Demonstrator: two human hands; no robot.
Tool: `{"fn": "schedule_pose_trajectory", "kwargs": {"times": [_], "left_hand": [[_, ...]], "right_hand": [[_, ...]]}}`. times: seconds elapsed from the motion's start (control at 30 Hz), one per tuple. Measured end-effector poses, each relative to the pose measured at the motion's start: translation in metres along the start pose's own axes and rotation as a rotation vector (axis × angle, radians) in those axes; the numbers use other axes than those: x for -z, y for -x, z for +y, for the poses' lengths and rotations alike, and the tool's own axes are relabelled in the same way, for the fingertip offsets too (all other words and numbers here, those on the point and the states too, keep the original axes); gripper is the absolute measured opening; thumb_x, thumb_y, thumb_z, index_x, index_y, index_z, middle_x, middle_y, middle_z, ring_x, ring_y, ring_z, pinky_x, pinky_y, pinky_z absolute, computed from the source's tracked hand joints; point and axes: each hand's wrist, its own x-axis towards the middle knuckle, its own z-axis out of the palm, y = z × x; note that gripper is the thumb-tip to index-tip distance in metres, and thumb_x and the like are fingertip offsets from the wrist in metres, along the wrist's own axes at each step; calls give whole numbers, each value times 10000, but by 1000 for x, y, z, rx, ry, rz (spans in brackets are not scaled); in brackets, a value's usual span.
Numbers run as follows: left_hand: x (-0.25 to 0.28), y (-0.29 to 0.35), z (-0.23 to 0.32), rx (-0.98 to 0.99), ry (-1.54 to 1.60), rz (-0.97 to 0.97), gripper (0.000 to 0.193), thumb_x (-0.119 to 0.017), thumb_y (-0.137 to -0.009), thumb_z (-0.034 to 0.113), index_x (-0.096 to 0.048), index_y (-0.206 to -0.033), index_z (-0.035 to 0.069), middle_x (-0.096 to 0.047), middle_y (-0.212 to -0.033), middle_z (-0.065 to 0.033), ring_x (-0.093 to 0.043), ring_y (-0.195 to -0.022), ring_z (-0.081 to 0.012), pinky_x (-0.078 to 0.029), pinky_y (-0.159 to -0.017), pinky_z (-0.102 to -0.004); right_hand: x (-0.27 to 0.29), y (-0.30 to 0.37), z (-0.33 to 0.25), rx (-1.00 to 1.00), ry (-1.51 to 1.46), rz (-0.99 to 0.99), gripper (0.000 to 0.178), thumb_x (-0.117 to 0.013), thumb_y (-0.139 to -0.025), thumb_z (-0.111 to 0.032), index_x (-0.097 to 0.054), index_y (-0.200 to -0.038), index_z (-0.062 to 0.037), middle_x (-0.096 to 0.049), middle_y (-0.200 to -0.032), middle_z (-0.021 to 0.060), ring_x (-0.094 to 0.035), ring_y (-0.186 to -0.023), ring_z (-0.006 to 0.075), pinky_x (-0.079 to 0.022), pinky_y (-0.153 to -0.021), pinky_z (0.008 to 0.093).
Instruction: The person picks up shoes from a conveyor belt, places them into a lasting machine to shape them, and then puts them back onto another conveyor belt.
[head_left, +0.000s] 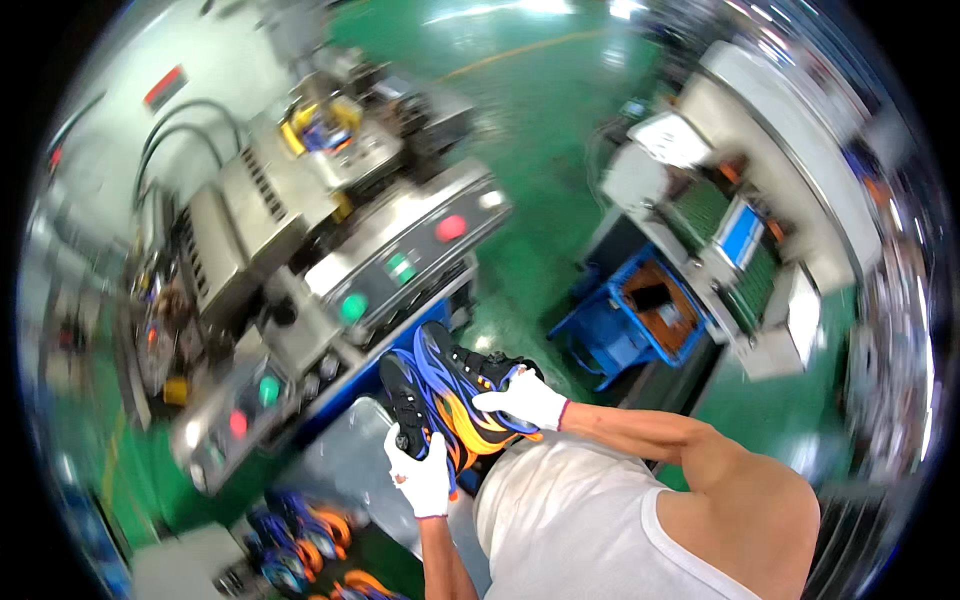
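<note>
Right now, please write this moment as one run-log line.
left hand: holds one shoe | right hand: holds other shoe | nearby: push-button machine

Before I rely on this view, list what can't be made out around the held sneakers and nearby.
All in the head view:
- Some fingers of the left hand and right hand: behind the held sneakers.
- Rest of the lowest sneaker: cut off by the lower edge.
- Black object on the blue cart: too small and blurred to identify.
</note>
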Motion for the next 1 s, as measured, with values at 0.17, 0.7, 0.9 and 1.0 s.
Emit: {"fn": "schedule_pose_trajectory", "kwargs": {"times": [0.17, 0.7, 0.9, 1.0], "left_hand": [[-96, -8, 111, -236, -70, -454, 581, -812, -821, 69, -552, -1336, -5, -693, -1142, -134, -680, -1000, -193, -543, -939, -347], [-608, 27, 333, -1009, -338, -891, 699, -720, -876, 298, -470, -1447, -19, -591, -1373, -275, -597, -1250, -420, -475, -1050, -461], [-710, 23, 388, -927, -320, -980, 797, -673, -887, 450, -430, -1500, 2, -532, -1466, -267, -549, -1323, -419, -365, -1161, -496], [-655, -4, 351, -1021, 21, -831, 761, -653, -912, 366, -406, -1496, -56, -483, -1469, -315, -459, -1390, -443, -374, -1169, -458]], "right_hand": [[104, 86, 3, 17, -397, 547, 320, -869, -826, -291, -740, -912, -11, -690, -736, 5, -568, -640, 78, -494, -610, 291], [511, 172, 17, -443, 289, 1501, 735, -737, -840, -468, -582, -1219, 142, -661, -1141, 385, -645, -1129, 493, -517, -998, 480], [654, 134, 16, -368, 525, 1494, 443, -781, -772, -343, -618, -905, 46, -673, -856, 209, -642, -799, 293, -511, -744, 418], [630, 101, 14, -249, 1813, 1682, 389, -743, -902, -417, -705, -931, -31, -635, -784, 87, -611, -702, 194, -524, -684, 350]]}}
